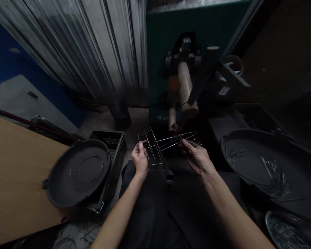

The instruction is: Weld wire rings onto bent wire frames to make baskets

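A thin metal wire rack (152,147) is held up in front of my lap, below the machine's cylindrical arms. Its boxy, cage-like end is on the left, where my left hand (140,159) pinches it between thumb and fingers. Towards the right the wires run out into a narrow, long part. My right hand (197,155) closes on that narrow part with thumb and fingertips; some of its fingers are in shadow.
Ahead stands a green machine (158,52) with a thick metal cylinder (186,86). A black round tray (77,173) rests over a dark crate (119,152) on the left. Another black tray (254,173) with metal wires is right, above a bowl (269,221) of small metal pieces.
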The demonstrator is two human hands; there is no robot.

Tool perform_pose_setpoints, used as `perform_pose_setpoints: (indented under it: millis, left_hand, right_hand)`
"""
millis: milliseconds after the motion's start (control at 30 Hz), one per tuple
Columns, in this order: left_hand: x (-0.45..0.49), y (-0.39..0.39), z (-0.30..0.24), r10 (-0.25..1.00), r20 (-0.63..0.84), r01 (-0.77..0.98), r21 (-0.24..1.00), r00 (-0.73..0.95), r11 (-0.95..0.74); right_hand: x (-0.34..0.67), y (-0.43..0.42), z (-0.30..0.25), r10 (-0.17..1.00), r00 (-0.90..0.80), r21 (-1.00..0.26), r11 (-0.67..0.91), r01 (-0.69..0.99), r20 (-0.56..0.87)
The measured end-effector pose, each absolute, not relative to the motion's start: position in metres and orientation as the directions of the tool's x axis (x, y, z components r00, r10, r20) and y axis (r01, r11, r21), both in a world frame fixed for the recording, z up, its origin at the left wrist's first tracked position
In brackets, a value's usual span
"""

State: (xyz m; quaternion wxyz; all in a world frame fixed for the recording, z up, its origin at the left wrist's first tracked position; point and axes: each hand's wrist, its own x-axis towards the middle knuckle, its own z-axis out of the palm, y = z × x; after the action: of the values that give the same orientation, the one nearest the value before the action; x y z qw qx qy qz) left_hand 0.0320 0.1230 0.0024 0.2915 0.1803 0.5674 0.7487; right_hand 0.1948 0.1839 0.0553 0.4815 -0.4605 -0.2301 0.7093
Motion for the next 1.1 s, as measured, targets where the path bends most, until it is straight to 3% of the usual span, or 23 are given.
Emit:
perform_pose_setpoints:
  millis: [400, 600, 833, 1100]
  left_hand:
    - [0.033, 0.129, 0.019, 0.666, -0.111, -0.302, 0.936, -0.738, -0.179]
    - [0.032, 0.135, 0.023, 0.685, -0.109, -0.293, 0.943, -0.721, -0.159]
    - [0.030, 0.139, 0.032, 0.690, -0.130, -0.301, 0.944, -0.712, -0.133]
    - [0.028, 0.143, 0.026, 0.730, -0.180, -0.425, 0.890, -0.660, -0.165]
  right_hand:
    - [0.191, 0.189, 0.067, 0.864, -0.108, -0.776, -0.492, -0.394, -0.492]
    - [0.190, 0.193, 0.069, 0.832, -0.088, -0.730, -0.526, -0.436, -0.547]
    - [0.188, 0.197, 0.074, 0.852, -0.065, -0.770, -0.499, -0.398, -0.519]
    - [0.193, 0.192, 0.073, 0.847, -0.107, -0.745, -0.512, -0.427, -0.521]
